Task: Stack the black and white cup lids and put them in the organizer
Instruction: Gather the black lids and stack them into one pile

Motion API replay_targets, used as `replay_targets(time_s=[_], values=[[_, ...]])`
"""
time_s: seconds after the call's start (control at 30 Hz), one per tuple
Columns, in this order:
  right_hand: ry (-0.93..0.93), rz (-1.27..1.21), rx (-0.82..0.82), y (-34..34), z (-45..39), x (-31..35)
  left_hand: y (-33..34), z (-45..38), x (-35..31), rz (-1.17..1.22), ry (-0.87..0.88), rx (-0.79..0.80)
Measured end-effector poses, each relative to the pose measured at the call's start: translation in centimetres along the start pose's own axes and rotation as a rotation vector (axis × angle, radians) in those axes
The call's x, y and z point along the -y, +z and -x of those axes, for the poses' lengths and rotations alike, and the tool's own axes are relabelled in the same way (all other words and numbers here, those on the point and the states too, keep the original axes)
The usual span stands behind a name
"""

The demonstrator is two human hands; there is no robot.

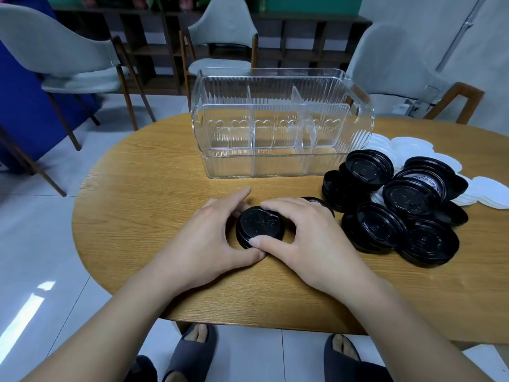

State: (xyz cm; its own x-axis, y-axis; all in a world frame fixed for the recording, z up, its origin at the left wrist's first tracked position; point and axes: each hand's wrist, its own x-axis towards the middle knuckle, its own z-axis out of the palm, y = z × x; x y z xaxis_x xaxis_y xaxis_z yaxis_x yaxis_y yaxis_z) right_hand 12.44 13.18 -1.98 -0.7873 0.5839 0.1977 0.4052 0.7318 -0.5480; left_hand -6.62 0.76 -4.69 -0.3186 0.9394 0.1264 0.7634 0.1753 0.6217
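Worktop [143, 188]: rounded, light wood with a fine straight grain, matte.
Organizer [281, 125]: clear ribbed plastic box, rounded corners, heart shapes pressed into the front wall, upright dividers making compartments; it stands at the far side of the worktop.
Small black stack [259, 227]: round glossy black cup lids with raised rims and sip tabs, piled a few high, sitting on the worktop between the two hands.
Left hand [214, 238]: palm turned inward, fingers curved round the left side of the small black stack, thumb tip low at its near edge.
Right hand [303, 235]: arched over the stack's right side, fingers on the far rim, thumb pressing the near rim, touching the left thumb.
Loose black lids [399, 208]: an overlapping heap just right of the hands.
White lids [484, 194]: flat, matte, scattered behind and to the right of the black heap.
Chairs [60, 51]: grey padded shells on wooden legs, beyond the worktop.
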Motion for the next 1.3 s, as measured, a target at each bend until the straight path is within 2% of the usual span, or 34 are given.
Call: replay_targets(time_s=[0.2,0.37,0.57,0.73,0.87,1.13,1.23,1.3], values=[[0.078,-0.054,0.107,-0.4,-0.2,-0.9,-0.2,-0.2,0.1,-0.014,0.008,-0.001],[0.078,0.015,0.029,-0.1,-0.2,-0.6,0.1,-0.2,-0.3,-0.028,0.037,-0.009],[-0.017,0.04,-0.038,-1.7,0.4,-1.0,-0.1,-0.3,0.0,-0.016,0.06,0.007],[0.033,0.288,-0.125,-3.6,0.7,-2.9,0.1,-0.2,-0.3,0.004,0.05,0.032],[0.033,0.435,-0.143,-3.6,1.0,-3.0,0.6,-0.3,-1.1,-0.029,0.053,-0.026],[0.017,0.428,-0.073,-2.9,0.9,-2.8,1.2,-0.5,-1.7,-0.045,0.04,-0.064],[-0.012,0.382,-0.147,-2.7,0.9,-3.0,1.3,-0.6,-1.6,-0.044,0.033,-0.057],[-0.027,0.277,-0.251,-2.8,0.8,-2.9,1.3,-0.6,-1.6,-0.041,0.032,-0.055]])
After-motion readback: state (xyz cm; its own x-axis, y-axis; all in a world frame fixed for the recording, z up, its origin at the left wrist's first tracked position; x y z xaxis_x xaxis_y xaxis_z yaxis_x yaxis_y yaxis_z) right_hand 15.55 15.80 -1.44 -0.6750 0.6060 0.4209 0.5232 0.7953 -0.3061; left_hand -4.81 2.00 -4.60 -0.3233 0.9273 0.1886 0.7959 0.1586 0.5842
